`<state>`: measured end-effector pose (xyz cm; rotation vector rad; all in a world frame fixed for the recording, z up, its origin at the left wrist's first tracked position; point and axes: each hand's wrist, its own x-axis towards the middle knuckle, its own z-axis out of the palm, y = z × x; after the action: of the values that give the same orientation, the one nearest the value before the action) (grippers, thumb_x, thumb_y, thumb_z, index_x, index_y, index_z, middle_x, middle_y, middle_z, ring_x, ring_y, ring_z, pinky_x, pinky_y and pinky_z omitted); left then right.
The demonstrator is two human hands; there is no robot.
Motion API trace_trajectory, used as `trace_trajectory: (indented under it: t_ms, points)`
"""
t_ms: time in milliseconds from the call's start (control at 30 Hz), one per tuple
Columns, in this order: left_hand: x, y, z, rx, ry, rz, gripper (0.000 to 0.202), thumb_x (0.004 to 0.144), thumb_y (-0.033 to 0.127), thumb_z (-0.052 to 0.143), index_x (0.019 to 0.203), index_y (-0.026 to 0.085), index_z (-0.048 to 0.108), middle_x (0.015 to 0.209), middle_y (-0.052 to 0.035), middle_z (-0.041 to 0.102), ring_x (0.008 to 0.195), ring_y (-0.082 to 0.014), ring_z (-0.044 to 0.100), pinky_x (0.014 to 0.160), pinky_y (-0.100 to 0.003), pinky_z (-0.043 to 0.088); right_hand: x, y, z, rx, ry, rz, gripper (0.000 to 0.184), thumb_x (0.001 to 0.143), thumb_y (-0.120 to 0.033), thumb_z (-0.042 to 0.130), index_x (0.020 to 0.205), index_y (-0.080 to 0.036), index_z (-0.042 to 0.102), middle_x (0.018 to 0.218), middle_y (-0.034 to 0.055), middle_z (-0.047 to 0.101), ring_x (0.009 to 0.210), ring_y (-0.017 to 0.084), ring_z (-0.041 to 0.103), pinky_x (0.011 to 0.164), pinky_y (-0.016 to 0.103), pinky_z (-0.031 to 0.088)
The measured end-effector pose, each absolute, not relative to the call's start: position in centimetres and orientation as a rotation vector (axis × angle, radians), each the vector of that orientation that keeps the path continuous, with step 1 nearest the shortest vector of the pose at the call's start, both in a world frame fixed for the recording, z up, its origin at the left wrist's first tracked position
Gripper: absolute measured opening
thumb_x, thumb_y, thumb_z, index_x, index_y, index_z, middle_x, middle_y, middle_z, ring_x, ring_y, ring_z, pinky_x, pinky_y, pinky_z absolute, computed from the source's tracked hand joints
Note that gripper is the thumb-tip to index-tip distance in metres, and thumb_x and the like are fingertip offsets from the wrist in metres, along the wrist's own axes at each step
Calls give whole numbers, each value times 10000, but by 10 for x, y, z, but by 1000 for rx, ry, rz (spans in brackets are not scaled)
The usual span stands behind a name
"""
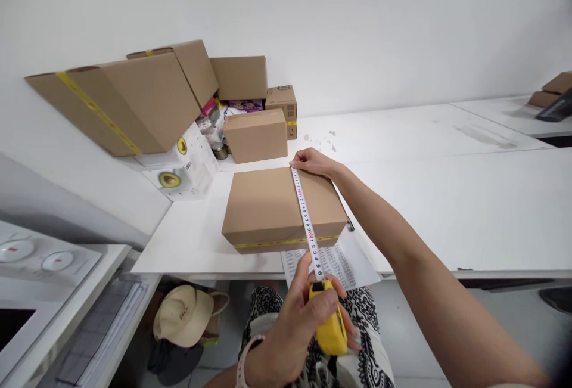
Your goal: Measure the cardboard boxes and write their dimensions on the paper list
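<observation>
A closed cardboard box (268, 206) with yellow tape on its front lies on the white table (447, 197). A white measuring tape blade (305, 215) runs across the box top from back to front. My right hand (315, 163) pinches the tape's end down at the box's far edge. My left hand (295, 322) grips the yellow tape measure case (330, 325) below the table's front edge, with the thumb on top of the case.
A printed paper sheet (344, 263) lies under the box's front right corner. Several cardboard boxes (147, 96) and packaged goods are stacked at the back left by the wall. A beige cap (183, 313) lies on the floor under the table.
</observation>
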<state>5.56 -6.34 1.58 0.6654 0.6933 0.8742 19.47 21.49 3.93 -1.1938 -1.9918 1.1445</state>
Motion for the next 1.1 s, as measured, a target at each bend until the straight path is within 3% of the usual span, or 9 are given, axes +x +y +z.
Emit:
trace_trajectory:
  t_ms: [200, 433, 833, 967, 1100]
  points:
    - [47, -43, 23, 662, 780, 969, 824, 755, 588, 784, 1452, 345, 418, 1053, -51, 543, 662, -162, 643, 566, -343, 615, 204, 181, 49, -1052, -1819, 1173, 323, 840, -549, 665, 939, -249, 601, 828, 11, 629, 775, 180, 549, 637, 279, 412]
    - [50, -39, 21, 651, 813, 990, 756, 753, 547, 790, 1393, 333, 449, 1045, -34, 542, 650, -147, 626, 543, -320, 610, 192, 214, 42, -1212, -1923, 1153, 311, 745, -427, 798, 762, -210, 576, 696, 11, 592, 643, 154, 503, 602, 305, 387]
    - [50, -38, 22, 644, 782, 999, 725, 772, 523, 788, 1382, 305, 462, 1052, -44, 548, 700, -162, 632, 590, -346, 630, 193, 232, 28, -1202, -1965, 1147, 382, 794, -464, 772, 664, -196, 533, 671, 10, 556, 626, 134, 480, 577, 287, 379]
    - [48, -39, 21, 667, 783, 1032, 573, 832, 470, 753, 1300, 257, 501, 1058, -46, 566, 736, -169, 651, 586, -324, 619, 191, 236, 33, -1077, -1943, 1107, 424, 771, -506, 805, 654, -189, 550, 642, -1, 554, 647, 128, 487, 590, 271, 405]
    - [36, -44, 18, 749, 765, 1072, 381, 882, 385, 716, 1194, 227, 564, 1098, -56, 600, 790, -182, 676, 619, -316, 615, 194, 211, 73, -786, -1837, 970, 432, 773, -547, 814, 699, -185, 591, 696, 9, 597, 710, 134, 549, 681, 295, 478]
